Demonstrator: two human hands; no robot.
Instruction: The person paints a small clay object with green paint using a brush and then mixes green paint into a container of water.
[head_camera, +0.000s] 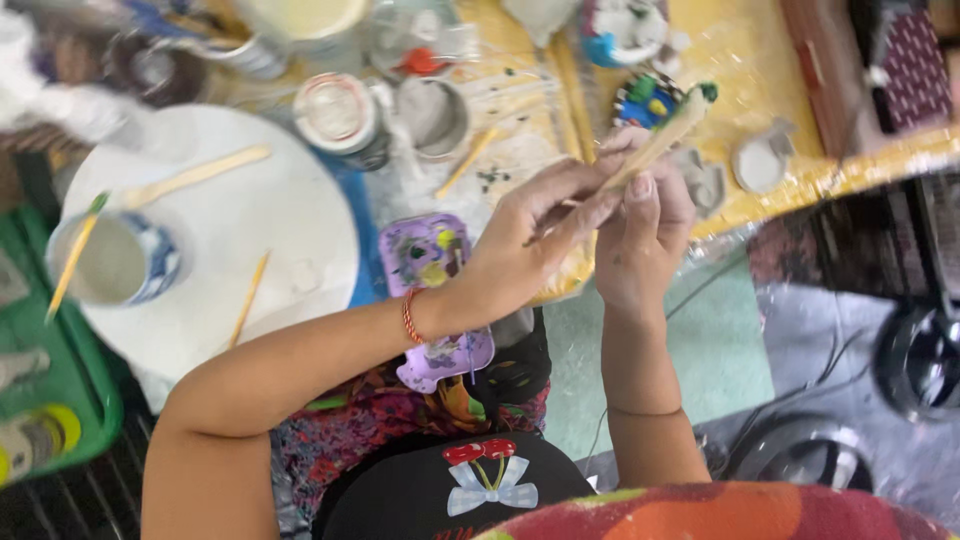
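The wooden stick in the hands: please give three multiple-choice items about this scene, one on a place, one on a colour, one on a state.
1. Where does the blue-patterned cup stand?
A. on the round white board
B. on the floor
C. in the green tray

2. What colour is the tip of the wooden stick?
A. red
B. green
C. black

3. How is the stick held?
A. by the left hand alone
B. lying free
C. by both hands, the right hand too

Answers: 1 A, the cup rests on the board; 2 B, green paint shows at the tip; 3 C, both hands' fingers close around it.

A matt wooden stick (655, 148), paint-smeared at its tip; a smooth white board (290, 215); a glossy purple plastic palette (432, 255); the desk (745, 60), rough and yellow-stained.
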